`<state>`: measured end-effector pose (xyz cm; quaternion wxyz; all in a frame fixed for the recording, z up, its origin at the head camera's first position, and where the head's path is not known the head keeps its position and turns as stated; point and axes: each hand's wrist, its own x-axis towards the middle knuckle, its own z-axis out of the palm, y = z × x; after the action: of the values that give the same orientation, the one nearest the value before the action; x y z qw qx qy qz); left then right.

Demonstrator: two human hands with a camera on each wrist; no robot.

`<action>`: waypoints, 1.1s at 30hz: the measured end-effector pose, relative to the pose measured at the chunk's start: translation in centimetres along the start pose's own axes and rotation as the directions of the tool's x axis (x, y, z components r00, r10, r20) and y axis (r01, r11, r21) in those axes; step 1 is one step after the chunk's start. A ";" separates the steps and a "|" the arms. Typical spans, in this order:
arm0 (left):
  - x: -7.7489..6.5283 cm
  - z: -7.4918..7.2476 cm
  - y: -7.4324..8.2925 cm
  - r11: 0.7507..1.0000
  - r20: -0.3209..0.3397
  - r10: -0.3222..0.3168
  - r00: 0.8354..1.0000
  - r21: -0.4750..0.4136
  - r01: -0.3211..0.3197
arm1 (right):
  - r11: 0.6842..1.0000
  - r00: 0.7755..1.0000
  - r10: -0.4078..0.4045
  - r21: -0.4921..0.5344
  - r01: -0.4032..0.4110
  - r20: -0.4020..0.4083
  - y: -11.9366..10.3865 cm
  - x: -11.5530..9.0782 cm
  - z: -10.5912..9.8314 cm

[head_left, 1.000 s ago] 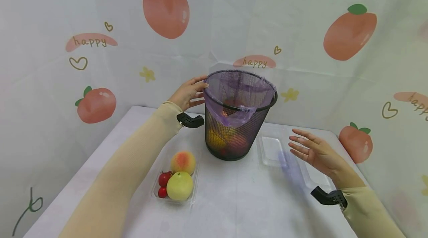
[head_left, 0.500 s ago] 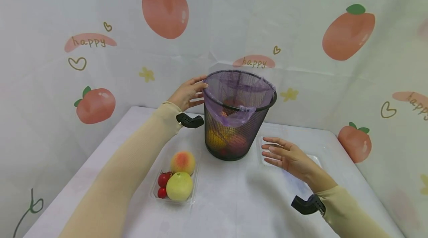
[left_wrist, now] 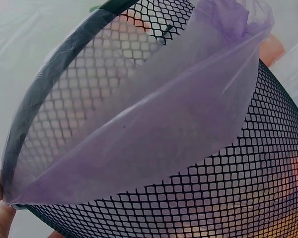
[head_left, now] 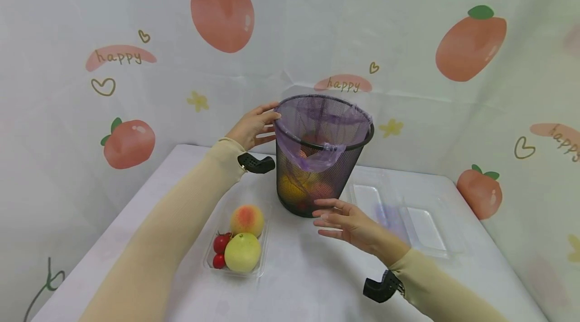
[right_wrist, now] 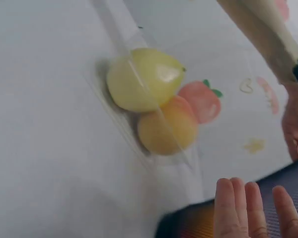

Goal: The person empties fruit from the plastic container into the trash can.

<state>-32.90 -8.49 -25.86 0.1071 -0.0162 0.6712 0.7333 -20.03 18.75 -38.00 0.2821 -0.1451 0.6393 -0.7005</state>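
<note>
My left hand [head_left: 250,127] holds the rim of a black mesh wastebasket [head_left: 358,156] at its left side, fingers along the outer wall. A purple plastic bag [head_left: 317,160] lines the basket and folds over its rim; fruit shows through the mesh. In the left wrist view the fingers [left_wrist: 1,220] meet the rim and bag edge. My right hand [head_left: 346,224] hovers over the table in front of the basket, fingers extended and holding nothing. To its left a clear plastic tray [head_left: 265,261] carries a peach [head_left: 247,220], a yellow-green pear-like fruit [head_left: 242,253] and red cherry tomatoes [head_left: 220,244].
Right of the basket lie two clear plastic trays [head_left: 369,201] on the white-covered table [head_left: 290,292], one of them farther right [head_left: 426,226]. A white cloth backdrop [head_left: 290,25] printed with fruit and hearts hangs behind.
My right hand has moved left and slightly toward me, from above the clear trays on the right to in front of the basket. My left hand and the basket stay in place.
</note>
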 end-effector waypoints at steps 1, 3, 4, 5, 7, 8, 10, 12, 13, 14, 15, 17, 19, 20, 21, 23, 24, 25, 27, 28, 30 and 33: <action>0.0 0.0 0.0 1.000 -0.001 -0.001 1.000 0.000 0.001 | 1.000 1.000 0.014 0.001 -0.014 0.000 0.3 0.4 0.4; -0.1 0.0 0.0 1.000 -0.002 -0.002 1.000 0.001 0.002 | 0.999 0.999 0.042 0.006 -0.042 -0.004 0.8 1.1 1.2; -0.1 0.0 0.0 1.000 -0.003 -0.002 1.000 0.002 0.002 | 0.998 0.998 0.055 0.012 -0.055 -0.006 1.1 1.4 1.6; -0.1 0.0 0.0 1.000 -0.005 -0.002 1.000 0.004 0.002 | 0.998 0.998 0.067 0.016 -0.067 -0.009 1.4 1.7 1.9; -0.1 0.0 0.1 1.000 -0.007 -0.002 1.000 0.005 0.002 | 0.996 0.996 0.086 0.021 -0.085 -0.014 2.0 2.4 2.6; -0.1 0.1 0.1 1.000 -0.007 -0.001 1.000 0.006 0.001 | 0.995 0.996 0.093 0.024 -0.092 -0.014 2.3 2.7 2.9; -0.1 0.1 0.1 1.000 -0.008 0.000 1.000 0.007 0.000 | 0.994 0.994 0.104 0.032 -0.103 -0.018 2.8 3.3 3.6; -0.1 0.1 0.1 1.000 -0.006 0.000 1.000 0.007 0.000 | 0.993 0.994 0.111 0.042 -0.110 -0.019 3.4 4.0 4.1; 0.0 0.1 0.1 1.000 -0.006 0.000 1.000 0.008 0.000 | 0.992 0.993 0.116 0.049 -0.114 -0.022 3.7 4.3 4.3; 0.0 0.1 0.1 1.000 -0.005 0.000 1.000 0.009 0.000 | 0.992 0.993 0.117 0.054 -0.116 -0.021 3.9 4.5 4.5; 0.0 0.1 0.1 1.000 -0.006 0.000 1.000 0.010 0.000 | 0.991 0.992 0.122 0.060 -0.120 -0.024 4.2 4.8 4.7; 0.0 0.1 0.1 1.000 -0.007 -0.001 1.000 0.012 0.001 | 0.989 0.991 0.131 0.070 -0.129 -0.025 4.6 5.4 5.1; 0.0 0.1 0.1 1.000 -0.007 -0.001 1.000 0.012 0.001 | 0.987 0.989 0.143 0.078 -0.140 -0.031 5.0 5.8 5.4; 0.0 0.1 0.1 1.000 -0.006 -0.001 1.000 0.012 0.001 | 0.986 0.988 0.148 0.080 -0.145 -0.034 5.1 6.0 5.6; 0.1 0.1 0.1 1.000 -0.005 -0.001 1.000 0.012 0.002 | 0.985 0.987 0.155 0.085 -0.151 -0.039 5.1 6.2 5.8; 0.1 0.0 0.1 1.000 -0.002 -0.002 1.000 0.011 0.002 | 0.982 0.985 0.163 0.102 -0.157 -0.052 5.3 6.5 6.1; 0.1 0.0 0.1 1.000 0.000 -0.001 1.000 0.011 0.001 | 0.981 0.984 0.167 0.110 -0.160 -0.060 5.3 6.6 6.2; 0.1 0.0 0.1 1.000 0.001 -0.002 1.000 0.013 0.002 | 0.980 0.983 0.171 0.118 -0.162 -0.066 5.4 6.8 6.4; 0.1 0.0 0.1 1.000 0.002 -0.004 1.000 0.015 0.004 | 0.977 0.980 0.182 0.131 -0.170 -0.078 5.6 7.1 6.6; 0.1 0.0 0.1 1.000 0.002 -0.004 1.000 0.015 0.004 | 0.975 0.979 0.186 0.137 -0.174 -0.083 5.7 7.2 6.7; 0.0 0.0 0.2 1.000 0.001 -0.005 1.000 0.015 0.005 | 0.973 0.977 0.194 0.147 -0.180 -0.088 6.0 7.5 6.9; -0.1 0.0 0.3 1.000 0.003 -0.009 1.000 0.014 0.009 | 0.969 0.975 0.203 0.159 -0.187 -0.088 6.2 7.7 7.1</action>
<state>-32.86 -8.53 -25.56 0.1113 -0.0175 0.6762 0.7281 -20.87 8.30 -44.33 0.3262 -0.0234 0.6096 -0.7221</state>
